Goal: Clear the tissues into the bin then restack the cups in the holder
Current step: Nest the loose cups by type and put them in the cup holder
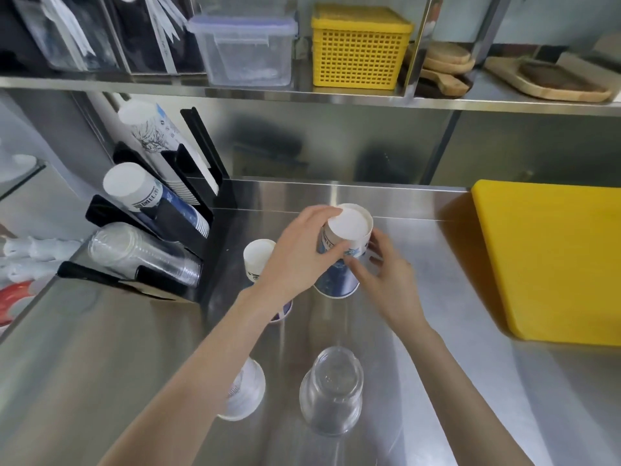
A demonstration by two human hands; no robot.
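An upside-down blue-and-white paper cup (347, 230) stands in the middle of the steel counter. My left hand (299, 253) grips its upper part and my right hand (386, 277) touches its right side. It seems to sit over another cup of the same print (337, 284). A second inverted paper cup (257, 257) stands just left, partly behind my left wrist. Nearer me are a small white cup (247, 391) under my left forearm and a clear plastic cup (331, 391), both inverted. The black cup holder (201, 203) at the left holds stacks of paper and clear cups.
A yellow cutting board (551, 260) lies on the right of the counter (420, 381). Above, a steel shelf (336, 95) carries a clear lidded box (247, 48), a yellow basket (359, 48) and wooden boards (551, 80).
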